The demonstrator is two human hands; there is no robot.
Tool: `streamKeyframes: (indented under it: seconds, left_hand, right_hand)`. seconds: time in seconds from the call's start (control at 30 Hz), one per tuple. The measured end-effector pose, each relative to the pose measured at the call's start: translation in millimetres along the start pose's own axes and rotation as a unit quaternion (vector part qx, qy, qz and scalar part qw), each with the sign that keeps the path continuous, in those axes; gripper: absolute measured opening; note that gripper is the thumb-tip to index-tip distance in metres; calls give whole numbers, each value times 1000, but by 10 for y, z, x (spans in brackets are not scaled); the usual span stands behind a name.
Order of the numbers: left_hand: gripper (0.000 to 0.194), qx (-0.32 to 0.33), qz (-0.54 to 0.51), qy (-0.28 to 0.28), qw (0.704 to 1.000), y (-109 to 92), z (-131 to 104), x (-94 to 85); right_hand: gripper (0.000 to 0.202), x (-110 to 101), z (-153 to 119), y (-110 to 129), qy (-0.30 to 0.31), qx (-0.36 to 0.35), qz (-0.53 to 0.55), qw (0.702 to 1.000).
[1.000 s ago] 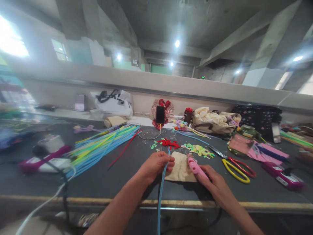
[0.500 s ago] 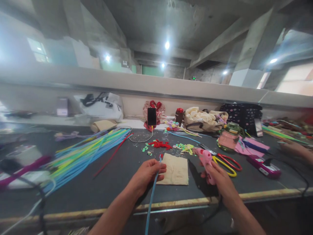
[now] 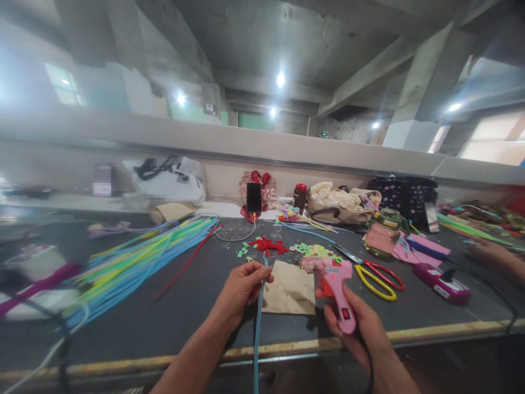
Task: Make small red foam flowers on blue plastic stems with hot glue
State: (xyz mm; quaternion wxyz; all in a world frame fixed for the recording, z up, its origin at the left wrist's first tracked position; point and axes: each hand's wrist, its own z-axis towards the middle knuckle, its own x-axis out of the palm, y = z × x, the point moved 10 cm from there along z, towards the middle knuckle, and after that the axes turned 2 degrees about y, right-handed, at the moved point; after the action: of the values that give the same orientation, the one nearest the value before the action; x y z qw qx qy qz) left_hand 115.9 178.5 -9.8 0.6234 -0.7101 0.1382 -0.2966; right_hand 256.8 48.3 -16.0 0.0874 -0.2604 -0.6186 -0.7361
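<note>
Between the thumb and fingers of my left hand [image 3: 245, 284] is a long light-blue pipe cleaner [image 3: 257, 334], its tip pointing up and its length hanging past the table edge. A bit of red shows at that tip. My right hand [image 3: 361, 323] grips a pink hot glue gun [image 3: 338, 284] by its handle, the nozzle aimed left over a tan paper sheet [image 3: 292, 290]. The gun's nozzle and the pipe cleaner are apart. Beyond the sheet lie small red pieces [image 3: 268, 245] and pale green and yellow pieces [image 3: 314, 250].
Scissors [image 3: 375, 279] with red and yellow handles lie right of the glue gun. Bundled pipe cleaners [image 3: 151, 262] spread on the left. A phone [image 3: 254, 197], a green-lidded jar [image 3: 383, 232] and a purple device [image 3: 442, 283] stand around. Another person's hand [image 3: 488, 251] is at far right.
My right hand has turned the glue gun so its side faces me and its nozzle points left, closer to the left hand. My left hand has shifted slightly left with the pipe cleaner.
</note>
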Motion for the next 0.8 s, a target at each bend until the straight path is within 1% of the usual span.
streamKeyframes:
  seconds: [0.1,0.17,0.27,0.37,0.43,0.53,0.7,0.8]
  left_hand:
    - [26,7,3,-17,1000,-41,-25,-61]
    - [26,12,5,-25,1000,-74,-47,-95]
    - [25,22,10,-31,999,-126,-59,-153]
    - [24,35,18,-38,998,-159,-48,-236]
    - [24,42,26,-49,998,-166,-47,-295]
    - [23,50,43,-67,996,-163,-72,-355]
    - [20,60,82,-90,991,-141,-130,-385]
    - [17,71,115,-106,985,-144,-144,-408]
  right_hand:
    - [36,83,20,-64,10,-6,34,999]
    - [36,168,32,-97,24,-13,39,999]
    - [41,318,52,-168,54,-13,28,998]
    - [43,439,73,-196,72,-28,-6,997]
    - [44,481,91,-202,66,-39,-42,996]
    - [42,504,115,-228,37,-40,-89,995]
    - [41,560,104,-278,19,-43,-121,992]
    - [41,556,67,-295,2,-48,-149,988]
